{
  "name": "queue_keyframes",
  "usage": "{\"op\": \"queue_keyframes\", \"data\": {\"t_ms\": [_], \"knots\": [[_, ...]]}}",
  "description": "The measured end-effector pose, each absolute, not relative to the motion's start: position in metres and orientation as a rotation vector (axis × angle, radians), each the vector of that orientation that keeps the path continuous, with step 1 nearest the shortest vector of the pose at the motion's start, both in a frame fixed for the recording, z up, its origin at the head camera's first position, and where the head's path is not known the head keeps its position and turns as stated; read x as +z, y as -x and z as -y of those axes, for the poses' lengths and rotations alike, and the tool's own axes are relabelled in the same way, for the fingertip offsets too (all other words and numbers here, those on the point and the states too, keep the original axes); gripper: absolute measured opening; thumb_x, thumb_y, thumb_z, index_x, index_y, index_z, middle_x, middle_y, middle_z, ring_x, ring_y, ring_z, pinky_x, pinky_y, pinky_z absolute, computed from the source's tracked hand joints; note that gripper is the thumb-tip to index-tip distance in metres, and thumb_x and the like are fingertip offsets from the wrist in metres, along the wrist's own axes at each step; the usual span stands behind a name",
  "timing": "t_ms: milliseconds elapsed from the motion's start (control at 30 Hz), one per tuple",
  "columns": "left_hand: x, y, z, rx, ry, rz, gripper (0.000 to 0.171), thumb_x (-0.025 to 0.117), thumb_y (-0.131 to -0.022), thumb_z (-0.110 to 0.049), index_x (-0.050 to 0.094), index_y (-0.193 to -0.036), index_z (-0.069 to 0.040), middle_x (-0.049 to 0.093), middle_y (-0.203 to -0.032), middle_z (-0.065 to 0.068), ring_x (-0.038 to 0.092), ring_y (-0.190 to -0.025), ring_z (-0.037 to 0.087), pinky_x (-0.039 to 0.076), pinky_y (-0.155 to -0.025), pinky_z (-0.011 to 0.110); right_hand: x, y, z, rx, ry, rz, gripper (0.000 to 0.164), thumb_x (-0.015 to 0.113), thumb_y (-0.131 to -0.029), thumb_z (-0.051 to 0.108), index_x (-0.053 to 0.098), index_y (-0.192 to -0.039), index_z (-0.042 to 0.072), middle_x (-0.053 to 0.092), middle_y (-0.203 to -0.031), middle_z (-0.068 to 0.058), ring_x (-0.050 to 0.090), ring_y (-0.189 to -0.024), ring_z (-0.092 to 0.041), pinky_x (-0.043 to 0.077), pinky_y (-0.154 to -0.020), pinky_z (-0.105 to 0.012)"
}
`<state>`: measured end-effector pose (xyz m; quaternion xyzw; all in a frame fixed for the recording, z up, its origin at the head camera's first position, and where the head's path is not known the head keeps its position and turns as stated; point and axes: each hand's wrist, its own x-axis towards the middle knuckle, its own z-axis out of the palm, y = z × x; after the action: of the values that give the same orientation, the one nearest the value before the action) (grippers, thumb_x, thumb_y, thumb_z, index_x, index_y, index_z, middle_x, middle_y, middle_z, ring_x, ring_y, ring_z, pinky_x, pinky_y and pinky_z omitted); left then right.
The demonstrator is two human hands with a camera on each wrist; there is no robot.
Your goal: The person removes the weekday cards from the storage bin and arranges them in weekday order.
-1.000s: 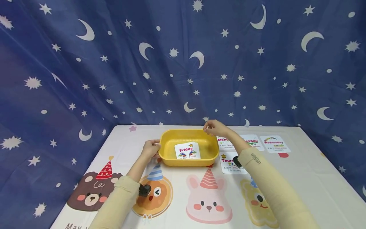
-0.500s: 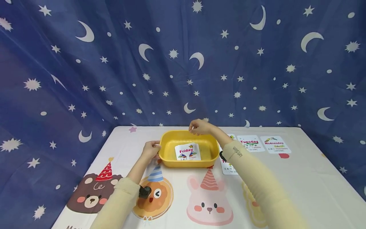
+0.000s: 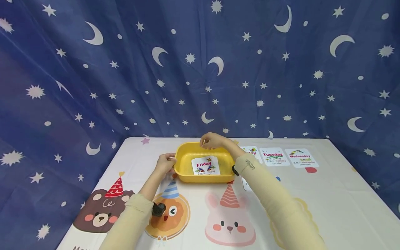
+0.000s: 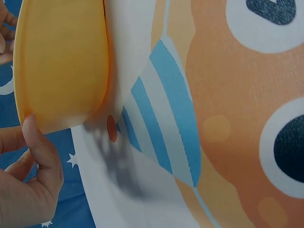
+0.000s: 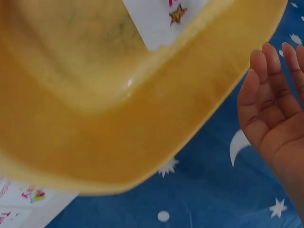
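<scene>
My left hand (image 3: pixel 165 163) pinches the left end of a yellow plastic tub (image 3: pixel 203 179); in the left wrist view the thumb (image 4: pixel 32 135) lies against the tub's outer wall. A white "Friday" word card (image 3: pixel 205 166) lies inside, perhaps atop others; I cannot tell. Over the tub's far rim hovers my right hand (image 3: pixel 213 140), its fingers loosely bent. The right wrist view shows that hand (image 5: pixel 278 111) beside the rim with nothing seen in it.
Right of the tub lie the "Tuesday" card (image 3: pixel 275 157), the "Wednesday" card (image 3: pixel 301 158) and a partly covered card (image 3: pixel 252 152). My right forearm hides most of another card (image 3: pixel 246 184). A starry blue curtain (image 3: pixel 187 86) hangs behind the table.
My right hand has moved left from the tub's far right corner to above the middle of its far rim. The left hand and the tub have stayed in place.
</scene>
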<state>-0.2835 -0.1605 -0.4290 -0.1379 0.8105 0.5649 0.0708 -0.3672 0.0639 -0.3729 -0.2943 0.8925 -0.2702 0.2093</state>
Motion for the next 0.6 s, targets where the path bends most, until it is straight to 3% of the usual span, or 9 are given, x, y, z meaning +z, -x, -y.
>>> {"op": "queue_keyframes", "data": {"t_ms": [200, 367, 467, 600], "knots": [[-0.427, 0.283, 0.160, 1.691, 0.408, -2.435, 0.040, 0.051, -0.091, -0.006, 0.052, -0.131, 0.000, 0.051, -0.096, 0.011, 0.056, -0.063, 0.010, 0.053, -0.049, 0.018, -0.384, 0.373, -0.051, -0.693, 0.881, -2.469, 0.019, 0.053, -0.094, 0.006, 0.061, -0.108, -0.004, 0.064, -0.105, -0.022, 0.062, -0.094, -0.038, 0.054, -0.080, -0.041], [-0.428, 0.283, 0.161, 1.705, 0.411, -2.432, 0.040, 0.052, -0.091, -0.005, 0.052, -0.131, 0.000, 0.054, -0.098, 0.012, 0.057, -0.064, 0.011, 0.054, -0.050, 0.020, -0.398, 0.391, -0.047, -0.505, 0.950, -2.398, 0.010, 0.060, -0.089, 0.005, 0.066, -0.097, 0.008, 0.065, -0.094, -0.007, 0.060, -0.081, -0.021, 0.053, -0.074, -0.027], [-0.428, 0.282, 0.162, 1.713, 0.414, -2.431, 0.041, 0.052, -0.091, -0.004, 0.052, -0.131, 0.000, 0.055, -0.096, 0.011, 0.054, -0.059, 0.009, 0.053, -0.047, 0.020, -0.406, 0.400, -0.045, -0.379, 0.962, -2.379, 0.009, 0.064, -0.087, 0.007, 0.067, -0.093, 0.013, 0.064, -0.094, -0.001, 0.058, -0.084, -0.015, 0.052, -0.077, -0.024], [-0.426, 0.282, 0.160, 1.705, 0.408, -2.430, 0.041, 0.051, -0.092, -0.005, 0.051, -0.132, 0.000, 0.054, -0.096, 0.011, 0.053, -0.058, 0.007, 0.053, -0.048, 0.019, -0.403, 0.392, -0.044, -0.266, 0.865, -2.445, 0.014, 0.063, -0.087, 0.007, 0.067, -0.100, 0.008, 0.063, -0.106, -0.006, 0.056, -0.096, -0.017, 0.050, -0.089, -0.029]]}}
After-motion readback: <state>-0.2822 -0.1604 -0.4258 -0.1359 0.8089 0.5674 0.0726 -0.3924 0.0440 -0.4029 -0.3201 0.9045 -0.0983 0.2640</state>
